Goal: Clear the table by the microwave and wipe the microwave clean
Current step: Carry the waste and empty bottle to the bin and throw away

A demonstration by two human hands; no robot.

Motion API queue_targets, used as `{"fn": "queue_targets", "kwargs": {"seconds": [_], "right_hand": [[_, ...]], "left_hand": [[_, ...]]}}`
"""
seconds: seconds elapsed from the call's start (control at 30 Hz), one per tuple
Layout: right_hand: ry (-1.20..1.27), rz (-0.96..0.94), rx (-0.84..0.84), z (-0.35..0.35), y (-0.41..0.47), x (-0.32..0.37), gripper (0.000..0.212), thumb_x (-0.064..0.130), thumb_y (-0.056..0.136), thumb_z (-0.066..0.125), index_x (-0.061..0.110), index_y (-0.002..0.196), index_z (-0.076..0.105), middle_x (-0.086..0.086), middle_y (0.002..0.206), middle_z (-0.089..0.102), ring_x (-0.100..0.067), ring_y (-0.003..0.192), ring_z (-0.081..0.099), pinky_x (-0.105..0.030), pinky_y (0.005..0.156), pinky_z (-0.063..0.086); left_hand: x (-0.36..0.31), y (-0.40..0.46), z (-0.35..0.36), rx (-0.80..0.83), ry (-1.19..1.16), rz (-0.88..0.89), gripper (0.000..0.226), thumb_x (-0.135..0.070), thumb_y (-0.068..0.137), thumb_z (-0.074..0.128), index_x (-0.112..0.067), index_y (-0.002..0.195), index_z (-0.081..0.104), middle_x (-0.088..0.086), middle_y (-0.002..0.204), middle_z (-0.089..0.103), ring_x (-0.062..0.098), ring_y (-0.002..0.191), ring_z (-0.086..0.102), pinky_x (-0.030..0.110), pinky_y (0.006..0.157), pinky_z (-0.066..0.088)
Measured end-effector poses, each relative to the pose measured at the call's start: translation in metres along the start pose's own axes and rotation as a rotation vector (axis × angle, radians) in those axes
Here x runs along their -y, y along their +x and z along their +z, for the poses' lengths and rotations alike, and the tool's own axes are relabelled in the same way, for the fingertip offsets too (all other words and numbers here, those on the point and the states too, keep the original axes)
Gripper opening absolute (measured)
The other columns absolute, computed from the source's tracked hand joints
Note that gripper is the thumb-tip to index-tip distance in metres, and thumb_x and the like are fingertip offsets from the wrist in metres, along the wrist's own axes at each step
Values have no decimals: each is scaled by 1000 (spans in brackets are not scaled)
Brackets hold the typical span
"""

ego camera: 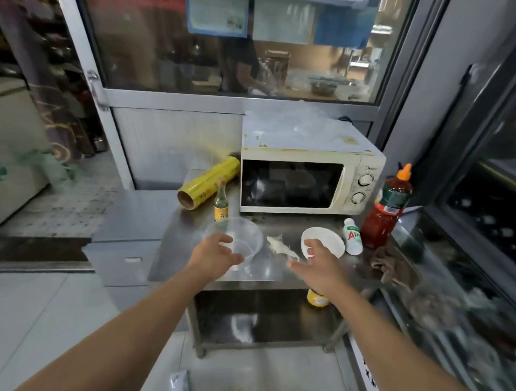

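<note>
Both hands are out over the steel worktop [188, 222] and nothing is grasped yet. The left hand [212, 256] reaches forward with fingers spread and relaxed, its grip released, its fingertips overlapping the near rim of the clear plastic bowl [243, 233]; whether they touch it, I cannot tell. That bowl sits just ahead of the hand, towards the microwave [304, 182], so the left hand is plainly the nearer one for it. The right hand [315, 264] is loose too, grip released, thumb towards the middle, fingers up against the near edge of the small white bowl [327, 240], which lies just beyond it. Between the two hands lies a crumpled scrap of wrapper [280, 245], nearer the right thumb. Farther back stands a small glass bottle [221, 204], with a yellow roll of cling film [207, 184] lying on its side behind it, long axis running back and to the right towards the microwave. On the right side stand a white bottle [352, 236] and a tall red sauce bottle [386, 211], with a brown rag [390, 267] near the edge. The microwave's top looks stained, the wiping not yet begun; clearing looks like the opening move.
</note>
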State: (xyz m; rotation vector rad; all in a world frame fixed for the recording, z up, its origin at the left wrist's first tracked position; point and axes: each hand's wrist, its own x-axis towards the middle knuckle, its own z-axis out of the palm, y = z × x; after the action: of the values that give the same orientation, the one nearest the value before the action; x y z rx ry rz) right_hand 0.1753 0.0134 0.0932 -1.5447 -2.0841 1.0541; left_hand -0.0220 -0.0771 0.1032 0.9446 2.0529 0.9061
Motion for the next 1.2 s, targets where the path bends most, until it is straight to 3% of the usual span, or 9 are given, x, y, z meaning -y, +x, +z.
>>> {"fn": "queue_targets", "kwargs": {"seconds": [0.13, 0.37, 0.5, 0.63, 0.73, 0.87, 1.07, 1.2], "right_hand": [[-29, 37, 5, 20, 34, -4, 66, 29, 83, 69, 13, 139, 37, -7, 136, 49, -23, 121, 50, -24, 89, 37], [-82, 60, 62, 48, 90, -15, 63, 21, 85, 66, 10, 140, 37, -9, 137, 49, -23, 123, 50, -20, 90, 35], [-92, 66, 87, 60, 121, -25, 67, 19, 84, 65, 12, 143, 33, -8, 139, 47, -22, 126, 47, -23, 97, 35], [-122, 52, 111, 73, 153, -35, 69, 23, 80, 69, 18, 140, 36, -6, 136, 47, -23, 122, 48, -32, 102, 40], [-175, 19, 124, 85, 176, -47, 62, 23, 78, 70, 16, 133, 42, -9, 130, 49, -25, 117, 48, -32, 98, 40], [-280, 13, 121, 99, 197, -57, 54, 20, 82, 66, 14, 131, 42, -12, 129, 46, -26, 116, 48, -27, 93, 38], [-395, 8, 57, 115, 209, -69, 47, 20, 86, 61, 15, 130, 45, -13, 124, 50, -27, 113, 50, -30, 90, 42], [-420, 7, 16, 119, 210, -70, 32, 13, 88, 56, 11, 119, 53, -14, 117, 55, -30, 104, 56, -31, 80, 46]], "left_hand": [[7, 37, -3, 26, 21, -14, 49, -30, 81, 72, -21, 124, 51, -1, 107, 60, 20, 102, 58, 27, 82, 44], [14, 89, 8, 44, -24, -48, 47, -26, 80, 73, -20, 121, 53, 2, 109, 61, 19, 97, 60, 26, 77, 47], [13, 115, 21, 42, -37, -62, 47, -23, 80, 73, -19, 123, 52, 1, 107, 60, 18, 93, 60, 22, 65, 46], [13, 141, 35, 45, 2, -88, 47, -23, 80, 73, -20, 122, 52, 3, 109, 61, 22, 98, 61, 28, 70, 53], [14, 157, 45, 28, 26, -105, 45, -25, 78, 75, -23, 119, 55, 0, 108, 62, 20, 94, 61, 29, 69, 54], [15, 172, 54, 7, 15, -114, 43, -24, 78, 76, -23, 116, 55, -3, 102, 60, 16, 84, 58, 22, 54, 47], [23, 186, 58, -7, 23, -130, 43, -23, 77, 77, -22, 114, 56, -2, 99, 61, 19, 91, 59, 36, 80, 53], [28, 188, 57, -10, 11, -127, 41, -24, 76, 77, -24, 111, 56, -1, 102, 63, 18, 91, 60, 34, 78, 53]]}}
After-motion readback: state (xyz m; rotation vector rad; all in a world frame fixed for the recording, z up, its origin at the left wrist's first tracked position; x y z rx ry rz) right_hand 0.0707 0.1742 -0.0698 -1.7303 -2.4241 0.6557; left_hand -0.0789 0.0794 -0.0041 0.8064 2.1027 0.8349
